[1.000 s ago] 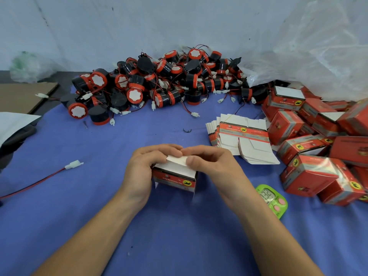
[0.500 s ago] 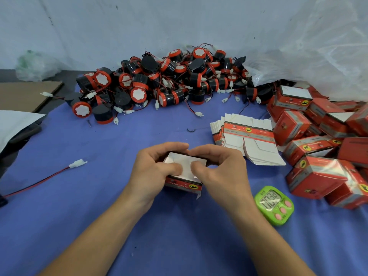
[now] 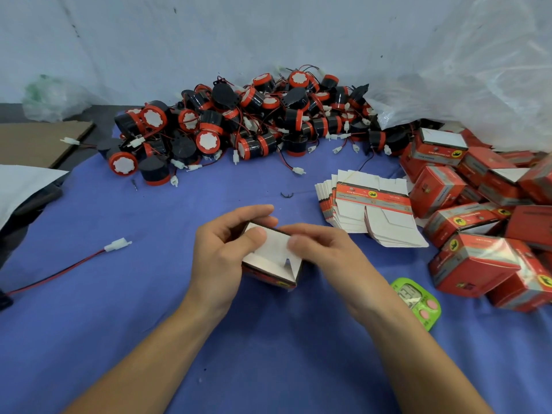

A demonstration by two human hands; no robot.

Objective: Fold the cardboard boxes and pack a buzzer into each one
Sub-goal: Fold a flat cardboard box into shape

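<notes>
A small red cardboard box [image 3: 273, 262] with white flaps sits on the blue cloth between my hands. My left hand [image 3: 222, 249] grips its left side, thumb on the white top flap. From the right, my right hand [image 3: 325, 252] holds the box with its fingers curled over that flap. A heap of black and red buzzers [image 3: 239, 124] with red wires lies at the back. To the right lies a stack of flat unfolded boxes [image 3: 370, 210]. Whether a buzzer is inside the held box is hidden.
Folded red boxes [image 3: 478, 234] are piled at the right under a clear plastic bag [image 3: 478, 70]. A green timer [image 3: 418, 301] lies by my right wrist. A red wire with a white plug [image 3: 118, 245] lies at the left. Brown cardboard [image 3: 38, 141] is at far left.
The box has tilted so its white flap faces up more, and my thumbs have slid over the flap. The camera has moved closer.
</notes>
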